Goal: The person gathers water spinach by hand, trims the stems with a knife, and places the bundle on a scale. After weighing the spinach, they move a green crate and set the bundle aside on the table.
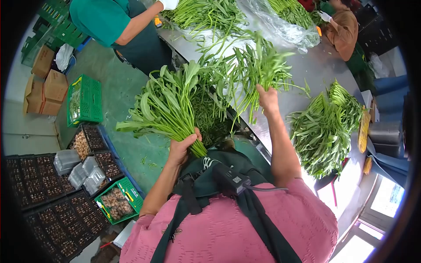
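My left hand point(180, 148) is closed round the stems of a thick bunch of water spinach point(169, 105), its leaves fanning up and to the left in front of the apron. Over the table edge, my right hand point(267, 100) grips more water spinach stems point(264, 61), whose upper part is smeared by motion. Loose water spinach point(219, 72) hangs across the edge of the metal table point(307, 65) between the two hands. To the right lies a stacked pile of water spinach bundles point(326, 127).
Cut leaves fill a spot below the table edge point(208, 111). At the far side are more greens point(206, 17) and clear plastic sheeting point(285, 26). Two co-workers in gloves stand there. On the left are green crates point(85, 100), cardboard boxes point(55, 87) and black crates point(66, 219).
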`<control>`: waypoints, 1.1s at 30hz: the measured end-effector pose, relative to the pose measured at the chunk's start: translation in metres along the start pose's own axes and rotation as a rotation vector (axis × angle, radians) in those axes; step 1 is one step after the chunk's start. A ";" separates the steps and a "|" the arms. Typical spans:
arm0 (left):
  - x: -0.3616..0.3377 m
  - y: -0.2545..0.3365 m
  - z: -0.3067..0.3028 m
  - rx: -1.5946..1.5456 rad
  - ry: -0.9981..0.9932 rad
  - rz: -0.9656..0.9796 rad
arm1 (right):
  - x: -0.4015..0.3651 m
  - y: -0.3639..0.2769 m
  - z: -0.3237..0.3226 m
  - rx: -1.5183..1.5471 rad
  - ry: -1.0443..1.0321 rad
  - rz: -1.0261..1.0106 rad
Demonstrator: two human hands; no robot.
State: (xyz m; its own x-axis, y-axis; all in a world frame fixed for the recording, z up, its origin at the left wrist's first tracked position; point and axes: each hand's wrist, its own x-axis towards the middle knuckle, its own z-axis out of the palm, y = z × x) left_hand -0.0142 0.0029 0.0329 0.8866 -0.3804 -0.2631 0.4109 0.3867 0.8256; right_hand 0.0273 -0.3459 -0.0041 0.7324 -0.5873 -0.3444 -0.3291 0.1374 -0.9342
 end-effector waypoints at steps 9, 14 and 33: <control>-0.007 -0.005 -0.010 -0.025 0.036 0.025 | 0.003 0.027 0.032 -1.146 0.076 -0.176; -0.007 -0.006 -0.010 -0.020 0.037 0.020 | 0.012 0.033 0.041 -1.255 0.060 -0.135; -0.001 -0.010 -0.006 -0.051 -0.007 -0.021 | 0.033 0.055 0.033 -1.099 0.051 -0.174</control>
State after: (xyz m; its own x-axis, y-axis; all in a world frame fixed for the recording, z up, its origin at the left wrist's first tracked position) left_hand -0.0183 0.0043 0.0224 0.8765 -0.3943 -0.2763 0.4395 0.4210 0.7935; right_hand 0.0528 -0.3317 -0.0699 0.8030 -0.5654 -0.1886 -0.5913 -0.7163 -0.3706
